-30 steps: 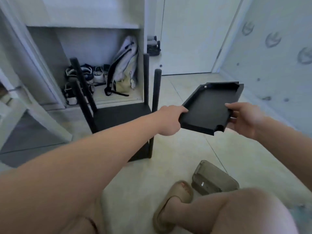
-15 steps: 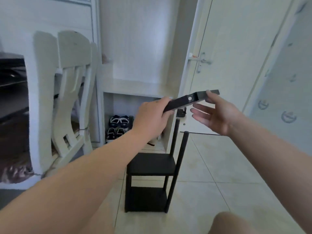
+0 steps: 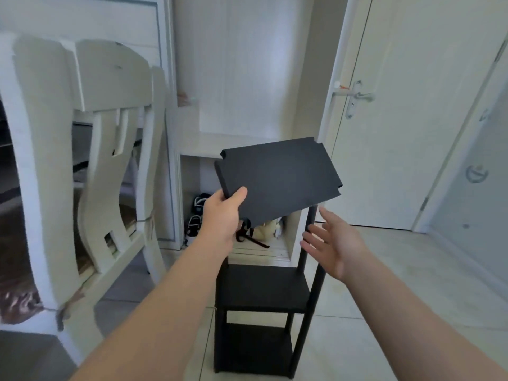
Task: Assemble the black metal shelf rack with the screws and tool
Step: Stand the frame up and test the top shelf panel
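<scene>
The left hand (image 3: 222, 215) grips the near left corner of the black panel (image 3: 277, 182). Its thumb (image 3: 239, 195) lies on top and the other fingers are curled under. The right hand (image 3: 332, 246) is spread wide and holds nothing. It sits below the right side of the panel and does not touch it. Its fingertips are close to a pole, but I cannot tell if they touch it.

The panel is up in the air, tipped, with its top face showing. It has a small notch cut in each corner.

Right under the panel stands the rack (image 3: 261, 290) on the floor (image 3: 412, 257). Two black shelves are fixed in it, one low and one higher up. Its poles (image 3: 313, 298) stick up past the higher shelf, toward the panel.

Behind the rack is a white cupboard (image 3: 242, 144). Shoes (image 3: 195, 215) and a bag (image 3: 265, 229) lie in its low open part. A white chair (image 3: 110, 133) is on the left. A white door (image 3: 412, 119) with a silver handle (image 3: 358, 96) is on the right.
</scene>
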`<state>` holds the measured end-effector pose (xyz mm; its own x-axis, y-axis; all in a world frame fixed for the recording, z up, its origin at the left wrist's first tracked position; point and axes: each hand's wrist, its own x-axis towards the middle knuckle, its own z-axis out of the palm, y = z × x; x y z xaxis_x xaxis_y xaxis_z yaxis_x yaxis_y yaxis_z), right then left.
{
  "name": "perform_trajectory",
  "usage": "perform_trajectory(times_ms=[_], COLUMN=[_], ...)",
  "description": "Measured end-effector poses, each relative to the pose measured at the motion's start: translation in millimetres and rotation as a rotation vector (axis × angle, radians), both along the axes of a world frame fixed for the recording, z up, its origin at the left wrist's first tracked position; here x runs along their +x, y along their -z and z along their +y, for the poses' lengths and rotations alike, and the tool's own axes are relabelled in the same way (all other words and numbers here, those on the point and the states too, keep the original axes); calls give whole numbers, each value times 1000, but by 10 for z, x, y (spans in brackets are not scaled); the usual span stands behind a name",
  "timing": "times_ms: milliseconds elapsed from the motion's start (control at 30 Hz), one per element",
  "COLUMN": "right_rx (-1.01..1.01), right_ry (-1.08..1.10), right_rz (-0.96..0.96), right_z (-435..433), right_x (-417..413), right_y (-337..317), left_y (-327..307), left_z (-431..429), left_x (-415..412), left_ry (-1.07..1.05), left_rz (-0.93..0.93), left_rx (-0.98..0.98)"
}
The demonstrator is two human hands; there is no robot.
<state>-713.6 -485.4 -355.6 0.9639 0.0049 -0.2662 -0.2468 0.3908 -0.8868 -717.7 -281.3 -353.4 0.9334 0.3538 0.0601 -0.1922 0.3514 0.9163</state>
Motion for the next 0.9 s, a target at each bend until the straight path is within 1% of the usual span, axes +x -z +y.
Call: perform_trajectory(times_ms=[67,200,267,367,433,533,600,667,700,767,833,900], right_rx=[113,301,294,258,252,239,242,270,290,318,313,289], right_ry=[-42,-13,-14,-40,-11,64,101,114,116,117,116,115], right_rz=[1,-36,-34,-44,-61,-98,-125,-149,-153,-152,-144,-120], right_z=[56,89,49,-25,-48,-34,-24,3,24,84,148,216], right_x=[71,215,270,341,385,462,515,544,546,537,531,529], right_y=[144,342,357,354,359,334,304,296,303,335,384,434], left_y=[172,396,404,396,415,439,490,570,598,611,588,592], left_z=[48,131,180,201,176,77,-69,-273,-374,-524,-601,-617], left_x=[50,141,192,261,284,259,222,186,180,212,297,387], left_ry=[52,124,144,145,157,238,245,244,266,292,243,132], left_rz=[65,122,117,131,138,43,49,156,203,242,238,260], left_rx=[-94,-87,-84,-139,-193,-420,-526,-494,-434,-267,-155,-135])
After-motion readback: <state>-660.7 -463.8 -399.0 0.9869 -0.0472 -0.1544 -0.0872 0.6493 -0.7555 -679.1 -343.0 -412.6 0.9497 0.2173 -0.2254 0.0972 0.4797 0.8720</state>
